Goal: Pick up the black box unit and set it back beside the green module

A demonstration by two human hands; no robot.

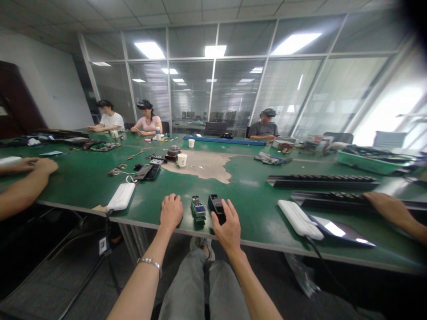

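Observation:
On the green table's near edge, my left hand (172, 212) rests palm down with its fingers loosely bent and nothing visible in it. To its right stands a green circuit board assembly (198, 210) with a small bluish display, touched by neither hand. My right hand (229, 226) is around the near end of a black plastic case (216, 203), thumb on the left side and fingers along the right. The case has small openings at its far end; my hand hides its near part.
White power banks (122, 195) (298, 218) lie left and right, with a tablet (342, 231) beside the right one. Co-workers' arms (28, 178) (393, 209) reach in from both sides. Paper cups (182, 160), black rails (322, 181) and a green basket (367, 163) stand farther back.

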